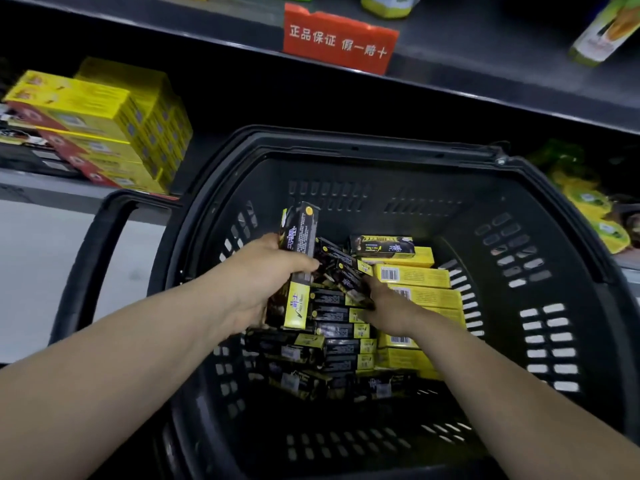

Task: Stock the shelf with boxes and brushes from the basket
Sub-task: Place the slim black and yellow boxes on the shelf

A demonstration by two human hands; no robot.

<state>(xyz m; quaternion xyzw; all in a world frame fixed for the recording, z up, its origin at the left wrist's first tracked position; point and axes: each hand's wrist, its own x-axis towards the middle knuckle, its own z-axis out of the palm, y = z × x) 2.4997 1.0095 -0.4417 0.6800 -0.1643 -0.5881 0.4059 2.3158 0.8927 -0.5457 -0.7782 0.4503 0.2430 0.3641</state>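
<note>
Boxes crowd the floor of a black plastic basket point(381, 157), which sits in front of a dark shelf point(38, 190). The left hand point(263, 275) reaches in over the left rim and holds an upright box point(300, 258), black with a yellow end. Its fingers and thumb wrap round the middle. The box's long axis runs nearly straight up the picture, with the top end pointing toward the basket's far wall. More boxes may be bunched behind it in the same grip, but I cannot tell how many. Just to the right, the right hand point(389, 308) has its fingers closed on the lower end of a tilted box point(346, 273). This box's long axis slants from upper left down to lower right, and its upper end lies near the upright box. Under both hands lie black boxes point(334, 315), stacked flat with long axes running left to right. Beside them, yellow boxes point(420, 277) lie the same way, barcodes up. On the shelf at left stands a pile of yellow cartons point(104, 119). A red sign point(339, 39) hangs on the shelf edge above.
</note>
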